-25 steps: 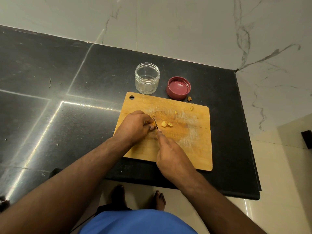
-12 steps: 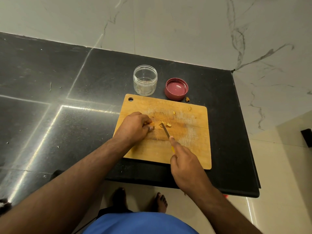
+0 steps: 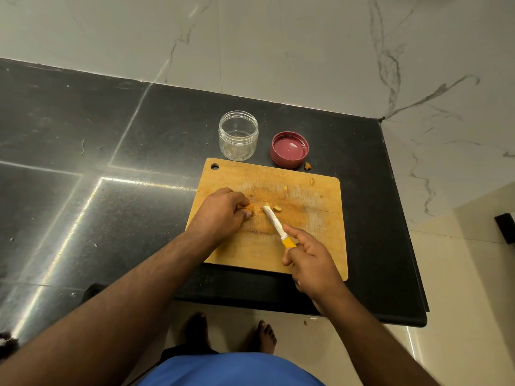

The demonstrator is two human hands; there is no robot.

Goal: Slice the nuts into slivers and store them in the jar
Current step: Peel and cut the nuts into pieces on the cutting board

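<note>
Your nut pieces (image 3: 277, 208) lie near the middle of the wooden cutting board (image 3: 315, 235), just right of centre in the frame, with one piece pinned under the fingertips of your left hand (image 3: 223, 211); those fingers are curled down onto the board and pinch the nut at their tips. Your right hand (image 3: 309, 259) sits lower right of it, fingers wrapped round the yellow handle of the knife (image 3: 276, 224), forefinger stretched along the top, and the pale blade slants up and left so its tip meets the nut pieces just beside your left fingertips. A few loose crumbs (image 3: 312, 181) lie toward the board's upper right edge, and another bit (image 3: 307, 166) rests on the black table (image 3: 111, 218) just off the board, beside the red lid (image 3: 289, 149). The lid lies upside down, close to the board's top edge. Left of it stands the clear jar (image 3: 238, 139), upright and open; whether anything is inside I can't tell. Pale marble wall (image 3: 278, 45) fills the top of the frame.
</note>
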